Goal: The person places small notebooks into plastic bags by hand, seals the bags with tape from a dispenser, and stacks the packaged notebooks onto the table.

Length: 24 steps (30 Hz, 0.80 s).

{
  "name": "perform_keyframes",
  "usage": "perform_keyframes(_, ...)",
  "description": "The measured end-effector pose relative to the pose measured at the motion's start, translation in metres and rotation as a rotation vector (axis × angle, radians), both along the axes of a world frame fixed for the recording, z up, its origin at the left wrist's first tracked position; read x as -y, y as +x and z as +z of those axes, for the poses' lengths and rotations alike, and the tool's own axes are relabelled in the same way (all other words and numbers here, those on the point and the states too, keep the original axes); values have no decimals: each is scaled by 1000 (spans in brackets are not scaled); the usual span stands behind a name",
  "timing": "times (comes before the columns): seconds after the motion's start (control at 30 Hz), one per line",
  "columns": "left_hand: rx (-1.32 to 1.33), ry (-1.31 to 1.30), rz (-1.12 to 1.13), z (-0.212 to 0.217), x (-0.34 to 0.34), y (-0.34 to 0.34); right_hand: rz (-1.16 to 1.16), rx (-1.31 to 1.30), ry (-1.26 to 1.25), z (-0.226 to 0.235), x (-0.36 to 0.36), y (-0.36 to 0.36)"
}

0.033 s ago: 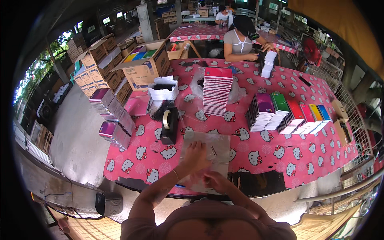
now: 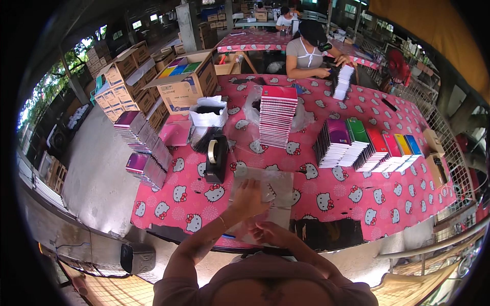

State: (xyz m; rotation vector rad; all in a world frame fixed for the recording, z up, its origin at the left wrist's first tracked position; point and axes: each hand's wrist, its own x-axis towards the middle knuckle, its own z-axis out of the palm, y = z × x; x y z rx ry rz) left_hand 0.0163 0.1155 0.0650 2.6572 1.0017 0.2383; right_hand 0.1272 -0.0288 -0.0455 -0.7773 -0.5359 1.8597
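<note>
In front of me a grey-brown board (image 2: 283, 182) lies on the pink patterned tablecloth. My left hand (image 2: 247, 198) rests on it, fingers stretched forward and lying flat. Glossy clear plastic (image 2: 267, 193) shows just right of those fingers. Closer to my body, my right hand (image 2: 270, 233) has its fingers curled by the board's near part. Something pinkish and see-through lies between the hands; what the right fingers pinch is too small to make out. A black tape dispenser (image 2: 217, 166) with a tape roll stands left of the board.
A tall stack of red-covered notebooks (image 2: 278, 117) stands beyond the board. Coloured notebook stacks (image 2: 339, 145) line the right, purple ones (image 2: 145, 168) the left edge. An open carton (image 2: 181, 92) and a white box (image 2: 209, 112) stand farther left. A co-worker (image 2: 309, 53) handles a stack across the table.
My right hand has shifted slightly to the left, its fingers a little lower. My left hand has stayed nearly in place.
</note>
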Motion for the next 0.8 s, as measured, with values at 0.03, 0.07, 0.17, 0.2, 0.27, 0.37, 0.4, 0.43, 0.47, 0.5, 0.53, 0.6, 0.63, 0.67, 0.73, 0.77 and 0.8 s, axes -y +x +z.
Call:
perform_keyframes(0.03,89,-1,26,-5,-4,1,95,-279,-129,33,-1,-5)
perform_keyframes(0.07,321,-74,-73,-26,-11,-8,-125,-270,-90,39,-9,5)
perform_keyframes(0.17,925,-550,-67,-104,11,-61,-467,-45,46,39,-24,17)
perform_keyframes(0.2,1104,-866,111,-93,34,-56,-403,209,127,42,-25,40)
perform_keyframes(0.27,1255,-1053,221,-68,43,-49,-271,728,265,52,-28,64)
perform_keyframes(0.37,1087,-506,38,-52,35,-44,-112,1065,368,49,-28,71)
perform_keyframes(0.4,935,-227,-24,-48,29,-36,-148,967,391,46,-26,71)
perform_keyframes(0.43,777,49,-73,-45,23,-32,-174,872,416,55,-25,69)
perform_keyframes(0.47,880,-181,6,-34,21,-29,-209,782,433,61,-23,72)
perform_keyframes(0.5,975,-416,83,-22,23,-29,-251,800,439,60,-23,79)
perform_keyframes(0.53,1057,-650,156,-13,23,-30,-297,813,449,59,-24,85)
perform_keyframes(0.6,1191,-374,328,-52,-29,-57,-387,928,514,66,-31,84)
perform_keyframes(0.63,950,-19,478,-49,-60,-66,-444,1041,544,75,-30,85)
perform_keyframes(0.67,683,335,610,-45,-90,-81,-494,1147,580,86,-29,81)
perform_keyframes(0.73,657,-251,611,-91,-144,-149,-464,1356,805,123,-28,47)
perform_keyframes(0.77,795,-443,637,-92,-149,-134,-476,1500,876,137,-23,41)
perform_keyframes(0.8,922,-639,667,-86,-150,-121,-475,1608,865,151,-19,30)
